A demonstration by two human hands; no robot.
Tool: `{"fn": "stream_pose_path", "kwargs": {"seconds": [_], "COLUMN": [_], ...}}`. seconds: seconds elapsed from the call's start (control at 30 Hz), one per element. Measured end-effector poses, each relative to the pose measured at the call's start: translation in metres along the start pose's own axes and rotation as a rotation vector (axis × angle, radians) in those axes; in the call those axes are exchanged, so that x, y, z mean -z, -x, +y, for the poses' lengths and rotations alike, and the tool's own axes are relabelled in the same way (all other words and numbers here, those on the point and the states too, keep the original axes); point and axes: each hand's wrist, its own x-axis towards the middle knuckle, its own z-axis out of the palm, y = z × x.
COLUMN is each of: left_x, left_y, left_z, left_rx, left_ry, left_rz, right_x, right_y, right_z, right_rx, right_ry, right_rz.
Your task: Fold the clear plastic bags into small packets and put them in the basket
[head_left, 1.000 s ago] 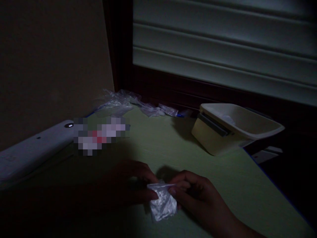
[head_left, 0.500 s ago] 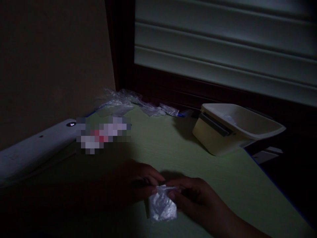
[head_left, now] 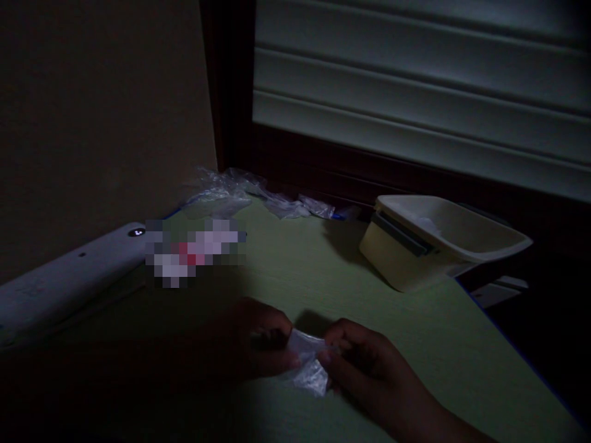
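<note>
A small clear plastic bag (head_left: 311, 372) is stretched between my two hands above the green table. My left hand (head_left: 265, 338), dark in shadow, pinches its left edge between thumb and fingers. On the opposite edge, the thumb and forefinger of my right hand (head_left: 369, 363) are closed. The upper rim of the bag looks pulled wide between them, and its lower part is crumpled and shiny. Whether anything lies inside it I cannot make out.
A cream plastic tub (head_left: 401, 264) with a grey clip stands at the table's right edge. Crumpled clear wrappers (head_left: 231, 187) lie along the back. A long white device (head_left: 78, 264) rests at the left beside a blurred-out item (head_left: 194, 249). The green table (head_left: 295, 271) ends at right.
My hands have drawn slightly apart at the bag's top, and its mouth has spread. The bag hung flatter and squarer before; now it is bunched and a little higher.
</note>
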Motion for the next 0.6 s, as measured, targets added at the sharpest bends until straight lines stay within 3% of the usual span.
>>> {"fn": "stream_pose_path", "kwargs": {"seconds": [0.13,0.27,0.4,0.6], "left_x": [-0.0008,-0.0016,-0.0028,-0.0062], "left_y": [-0.0020,-0.0022,-0.0047,-0.0042], "left_z": [-0.0024,-0.0034,-0.0033,-0.0054], "left_rx": [0.036,-0.067,-0.150,-0.131], "left_ry": [-0.062,-0.150,-0.214,-0.106], "left_rz": [0.040,0.039,0.010,0.031], "right_x": [-0.0006,-0.0014,-0.0022,-0.0025], "right_y": [0.0001,-0.0004,-0.0011,-0.0015], "right_z": [-0.0012,-0.0068,-0.0088,-0.0033], "right_rx": [0.051,0.140,0.150,0.093], "right_ry": [-0.088,-0.127,-0.013,0.158], "right_rz": [-0.003,-0.045,-0.050,0.020]}}
